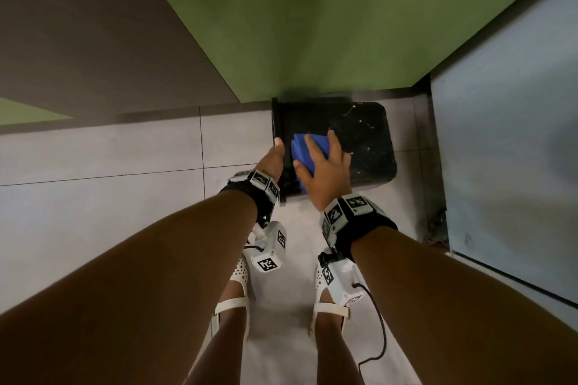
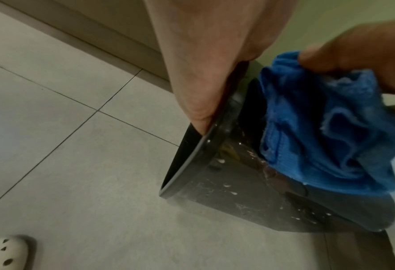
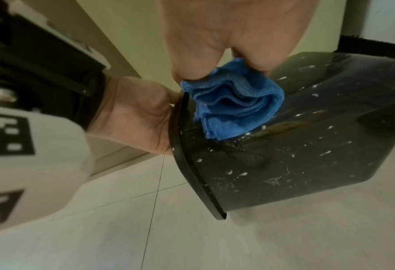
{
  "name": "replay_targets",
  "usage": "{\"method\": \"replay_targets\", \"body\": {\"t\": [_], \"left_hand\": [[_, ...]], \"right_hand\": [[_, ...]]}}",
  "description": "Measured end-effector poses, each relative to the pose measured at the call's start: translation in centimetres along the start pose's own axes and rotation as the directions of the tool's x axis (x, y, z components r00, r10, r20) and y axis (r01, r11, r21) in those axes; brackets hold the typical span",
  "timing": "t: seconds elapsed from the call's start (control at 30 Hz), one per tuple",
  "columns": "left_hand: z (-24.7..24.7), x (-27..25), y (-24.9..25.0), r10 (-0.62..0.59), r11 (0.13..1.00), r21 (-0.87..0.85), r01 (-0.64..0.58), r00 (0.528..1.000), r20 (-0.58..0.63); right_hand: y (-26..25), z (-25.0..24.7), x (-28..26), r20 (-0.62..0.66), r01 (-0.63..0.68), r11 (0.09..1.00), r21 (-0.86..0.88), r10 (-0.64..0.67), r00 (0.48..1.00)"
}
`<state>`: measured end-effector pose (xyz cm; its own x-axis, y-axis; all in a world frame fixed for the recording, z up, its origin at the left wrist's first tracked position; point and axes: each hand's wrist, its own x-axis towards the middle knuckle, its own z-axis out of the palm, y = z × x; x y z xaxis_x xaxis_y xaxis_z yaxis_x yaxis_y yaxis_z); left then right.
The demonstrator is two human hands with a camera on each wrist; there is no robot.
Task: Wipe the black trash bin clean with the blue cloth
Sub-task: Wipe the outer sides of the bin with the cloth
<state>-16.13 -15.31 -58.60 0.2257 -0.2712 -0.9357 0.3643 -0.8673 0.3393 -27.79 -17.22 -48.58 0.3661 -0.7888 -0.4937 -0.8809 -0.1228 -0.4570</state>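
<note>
Pale grey floor tiles (image 1: 125, 166) with thin dark grout lines run up to a green wall panel (image 1: 312, 25) and a brown skirting, and the black trash bin (image 1: 359, 141) lies tipped on its side on the tiles close against the foot of that wall, its open mouth turned toward the person's left. The bin's inside cannot be seen in any view, and its far side is hidden. Its plastic shell is glossy, box-shaped with rounded corners and a thin flared rim, and it is flecked all over with small white splashes and faint web-like streaks; a yellowish smear shows just under the rim in the wrist views. The left hand (image 1: 275, 159) grips the rim, thumb on the outer edge, while the fingers curl inside the mouth out of sight. The right hand (image 1: 325, 166) presses the blue cloth (image 1: 308, 150) down on the bin's upturned side just beside the rim, fingers spread over it and curled into its folds. The cloth is a soft, fuzzy microfibre, bunched into loose layered pleats, half covered by the hand. White perforated sandals (image 1: 240, 278) stand on the tiles below the wrists, partly hidden by the wrist cameras.
</note>
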Motion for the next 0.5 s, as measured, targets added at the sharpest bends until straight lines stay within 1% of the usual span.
{"method": "replay_targets", "body": {"t": [0.07, 0.17, 0.27, 0.33, 0.37, 0.43, 0.5], "left_hand": [[-0.2, -0.9, 0.4, -0.017, 1.000, 0.024, 0.016, 1.000, 0.006], [0.0, -4.2, 2.0, 0.024, 0.999, 0.030, -0.025, 0.999, 0.028], [0.1, -4.9, 2.1, 0.056, 0.998, 0.013, -0.056, 0.998, 0.026], [0.0, -4.8, 1.6, 0.127, 0.991, 0.048, -0.127, 0.992, 0.009], [-0.1, -5.3, 1.6, 0.136, 0.989, 0.058, -0.136, 0.991, -0.001], [-0.2, -6.1, 1.8, 0.129, 0.991, 0.024, -0.129, 0.992, -0.011], [-0.1, -6.2, 1.7, 0.086, 0.996, 0.024, -0.085, 0.996, -0.024]], "right_hand": [[0.0, 0.8, 0.0, 0.008, 0.000, 0.993, -0.120, 0.001, 1.000], [0.1, 2.0, 0.2, -0.002, 0.034, 0.974, -0.222, -0.035, 0.999], [0.3, 3.2, 0.7, 0.019, 0.117, 0.958, -0.261, -0.116, 0.993], [0.5, 4.0, 0.8, 0.041, 0.145, 0.948, -0.282, -0.139, 0.989], [0.7, 4.4, 0.7, 0.046, 0.149, 0.944, -0.296, -0.142, 0.989], [1.1, 4.9, 0.7, 0.030, 0.149, 0.938, -0.313, -0.147, 0.989], [1.2, 5.2, 0.7, -0.004, 0.137, 0.944, -0.301, -0.145, 0.989]]}}
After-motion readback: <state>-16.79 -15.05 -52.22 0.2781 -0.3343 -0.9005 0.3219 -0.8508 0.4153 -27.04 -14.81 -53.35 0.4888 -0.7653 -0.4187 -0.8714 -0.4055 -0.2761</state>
